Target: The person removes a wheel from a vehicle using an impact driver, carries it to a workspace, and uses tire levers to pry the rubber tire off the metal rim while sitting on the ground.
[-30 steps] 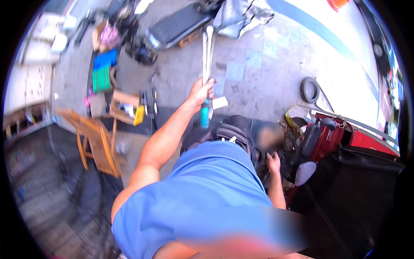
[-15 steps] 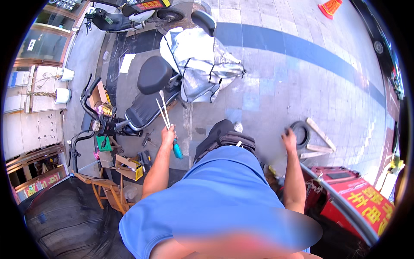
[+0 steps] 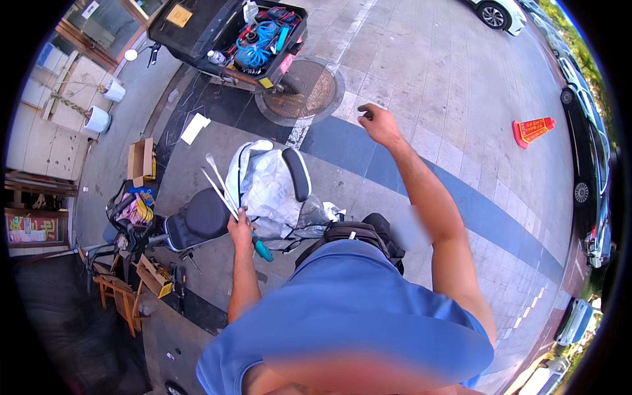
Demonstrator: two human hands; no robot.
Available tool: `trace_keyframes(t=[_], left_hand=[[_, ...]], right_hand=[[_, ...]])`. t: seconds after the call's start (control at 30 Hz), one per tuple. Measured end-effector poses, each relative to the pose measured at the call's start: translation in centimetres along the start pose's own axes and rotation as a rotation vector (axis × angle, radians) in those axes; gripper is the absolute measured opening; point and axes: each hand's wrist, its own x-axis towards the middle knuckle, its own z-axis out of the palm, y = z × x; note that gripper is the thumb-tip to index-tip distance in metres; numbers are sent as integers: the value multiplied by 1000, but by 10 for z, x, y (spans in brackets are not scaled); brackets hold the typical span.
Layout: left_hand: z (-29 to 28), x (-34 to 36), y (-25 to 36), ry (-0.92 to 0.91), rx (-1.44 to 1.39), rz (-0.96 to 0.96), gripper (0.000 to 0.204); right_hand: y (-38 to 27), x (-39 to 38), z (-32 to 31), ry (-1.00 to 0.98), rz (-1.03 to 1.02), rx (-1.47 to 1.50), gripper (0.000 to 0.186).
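My left hand point(image 3: 239, 227) is closed round long thin silver tools point(image 3: 220, 181) and a teal-handled tool point(image 3: 262, 249), beside a scooter's black seat point(image 3: 207, 214). To their right is a crumpled silver cover point(image 3: 263, 191) with a black padded backrest point(image 3: 296, 174) on it. My right hand point(image 3: 378, 125) is raised at arm's length over the pavement, fingers loosely bent and apart, with nothing visible in them. Beyond it a scooter's open rear box point(image 3: 260, 49) holds coiled blue hose, tools and a bottle.
An orange-red cone point(image 3: 532, 130) stands at the right, before parked cars point(image 3: 579, 171). A manhole cover point(image 3: 296, 92) lies below the open box. At left are cardboard boxes point(image 3: 138, 161), a wooden chair point(image 3: 118, 296) and white pots point(image 3: 97, 118) by the storefront.
The view has swung forward to show the open box. The red cart at right has left view. My right hand has risen outward; my left still holds the tools.
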Motion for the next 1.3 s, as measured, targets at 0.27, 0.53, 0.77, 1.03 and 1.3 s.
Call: trace_keyframes(t=[0.27,0.53,0.77,1.03,1.3], left_hand=[[108,-6,32,381,42,66,27],[216,-17,74,858,2,-69,28],[308,-45,92,1072,-51,-179,31],[361,-77,82,1131,-25,-246,30],[376,-89,68,1114,-53,-268,29]], right_hand=[[-33,368,72,22,-272,-287,33],[-66,632,149,-220,-460,-676,23],[-57,665,190,-399,-406,-737,26],[-77,669,153,-254,-735,-715,24],[-87,677,130,-58,-904,-632,22]])
